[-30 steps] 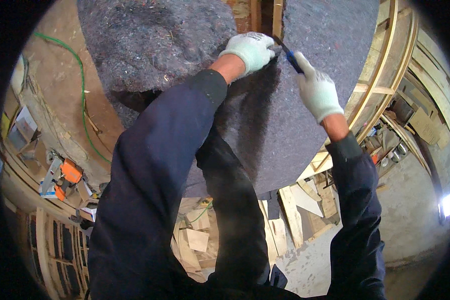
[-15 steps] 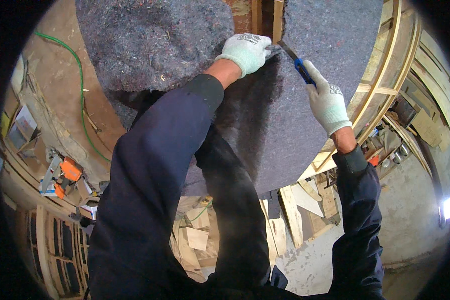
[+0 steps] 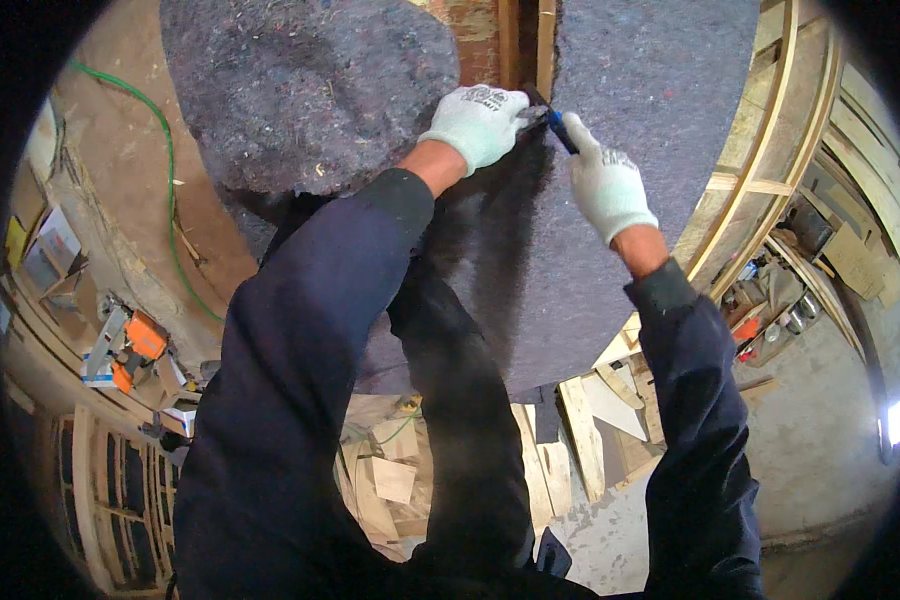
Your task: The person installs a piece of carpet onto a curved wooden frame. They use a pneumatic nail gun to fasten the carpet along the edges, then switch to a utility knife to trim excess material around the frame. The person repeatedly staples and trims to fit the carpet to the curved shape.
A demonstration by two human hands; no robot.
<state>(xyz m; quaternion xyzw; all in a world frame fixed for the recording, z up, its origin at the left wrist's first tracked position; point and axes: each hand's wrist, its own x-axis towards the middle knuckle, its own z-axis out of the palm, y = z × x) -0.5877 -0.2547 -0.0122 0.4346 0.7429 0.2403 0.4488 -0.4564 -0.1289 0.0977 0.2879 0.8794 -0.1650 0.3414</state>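
The speckled grey felt sheet (image 3: 625,110), pinched at one o'clock by the white-gloved left hand (image 3: 475,127), is best held taut while the blue-handled knife (image 3: 561,130), gripped there by the white-gloved right hand (image 3: 608,187), is drawn evenly.

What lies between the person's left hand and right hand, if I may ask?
In the head view, a blue-handled knife lies between the left hand and the right hand, which holds it, with grey felt beneath.
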